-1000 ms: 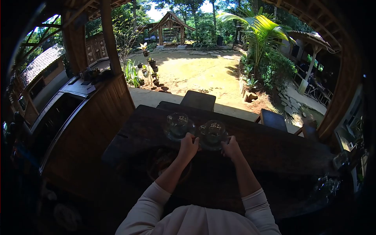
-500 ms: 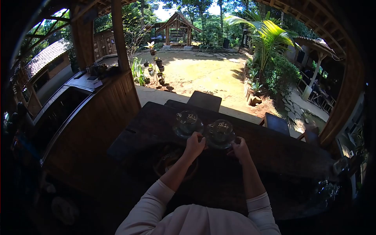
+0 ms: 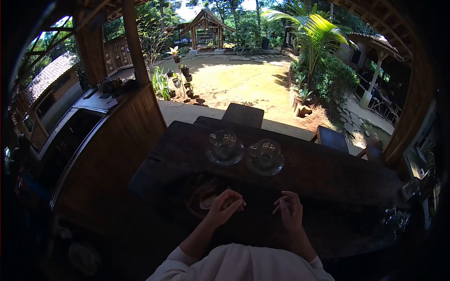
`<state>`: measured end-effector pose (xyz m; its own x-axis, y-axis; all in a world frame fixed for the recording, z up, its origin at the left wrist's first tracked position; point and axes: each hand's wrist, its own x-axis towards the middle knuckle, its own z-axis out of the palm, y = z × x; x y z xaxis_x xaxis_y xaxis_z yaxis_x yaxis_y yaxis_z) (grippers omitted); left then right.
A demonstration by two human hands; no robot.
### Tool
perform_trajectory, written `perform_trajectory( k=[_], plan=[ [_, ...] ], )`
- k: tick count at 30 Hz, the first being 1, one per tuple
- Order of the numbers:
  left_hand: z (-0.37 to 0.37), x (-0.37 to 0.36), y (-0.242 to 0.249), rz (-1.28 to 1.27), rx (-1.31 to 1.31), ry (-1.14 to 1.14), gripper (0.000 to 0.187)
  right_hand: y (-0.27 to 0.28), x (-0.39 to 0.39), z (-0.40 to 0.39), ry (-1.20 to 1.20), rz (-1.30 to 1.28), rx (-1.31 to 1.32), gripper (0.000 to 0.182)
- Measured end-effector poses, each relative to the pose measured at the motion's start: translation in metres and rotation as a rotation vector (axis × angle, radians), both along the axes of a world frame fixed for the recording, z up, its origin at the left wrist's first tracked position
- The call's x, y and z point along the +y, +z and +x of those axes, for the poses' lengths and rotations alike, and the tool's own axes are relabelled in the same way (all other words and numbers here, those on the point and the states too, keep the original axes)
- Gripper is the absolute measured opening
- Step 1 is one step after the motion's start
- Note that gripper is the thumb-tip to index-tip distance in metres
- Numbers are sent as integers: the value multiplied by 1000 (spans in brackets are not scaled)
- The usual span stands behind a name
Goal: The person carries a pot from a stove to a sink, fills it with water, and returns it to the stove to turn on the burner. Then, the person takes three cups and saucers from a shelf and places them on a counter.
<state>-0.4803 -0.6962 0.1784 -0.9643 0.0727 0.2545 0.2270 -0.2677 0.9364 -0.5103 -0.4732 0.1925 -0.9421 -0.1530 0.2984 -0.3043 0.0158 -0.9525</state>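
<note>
Two glass cups on clear saucers stand side by side on the dark wooden table (image 3: pixel 318 171). The left glass cup (image 3: pixel 223 140) sits on its saucer (image 3: pixel 225 159), and the right glass cup (image 3: pixel 267 152) on another saucer (image 3: pixel 266 169). Nearer my body, my left hand (image 3: pixel 225 207) hovers by a round basket-like tray (image 3: pixel 191 199) with a pale label, fingers loosely curved and holding nothing visible. My right hand (image 3: pixel 289 210) is above the table below the right cup, its fingers bent but apart, nothing in them. Neither hand touches the cups.
More glassware (image 3: pixel 394 218) stands at the table's right end, dim in shadow. Stools (image 3: pixel 243 115) line the far side, with another seat (image 3: pixel 332 139) to the right. A wooden counter (image 3: pixel 126 126) is on the left; beyond lies a sunlit yard (image 3: pixel 234 79).
Both hands have let go of the saucer edges and drawn back toward my body. The cups and saucers stay on the table. My view has shifted slightly.
</note>
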Motion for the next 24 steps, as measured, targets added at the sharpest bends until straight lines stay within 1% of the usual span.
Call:
perform_trajectory(
  k=[2,4,6,7,8,9,11,13,15,17,19,22,24],
  plan=[
    [13,2,3,31,-21,-43,9,3,4,14,-8,-65,28,23],
    [14,6,2,17,59,-111,10,7,10,24,-42,-62,30,23],
    [10,14,8,35,78,-184,10,10,18,33,-50,-90,45,22],
    [7,19,8,85,101,-241,10,13,20,38,-81,-109,65,20],
    [4,24,9,136,123,-301,10,16,22,45,-123,-111,66,20],
    [-1,26,10,129,39,-383,11,18,25,51,-171,-102,75,18],
    [-7,36,17,106,46,-483,11,21,31,63,-273,-93,91,16],
    [-11,51,21,89,55,-591,11,23,40,78,-351,-107,209,16],
    [-12,71,22,77,54,-701,12,24,53,99,-447,-67,214,15],
    [-8,92,20,56,15,-821,12,24,65,124,-536,-35,213,14],
    [-2,114,18,25,-12,-941,12,24,77,150,-640,-109,196,13],
    [12,152,19,56,5,-1121,13,24,88,194,-818,-143,202,13],
    [22,175,22,66,-21,-1229,14,23,95,227,-929,-99,228,14]
  ],
)
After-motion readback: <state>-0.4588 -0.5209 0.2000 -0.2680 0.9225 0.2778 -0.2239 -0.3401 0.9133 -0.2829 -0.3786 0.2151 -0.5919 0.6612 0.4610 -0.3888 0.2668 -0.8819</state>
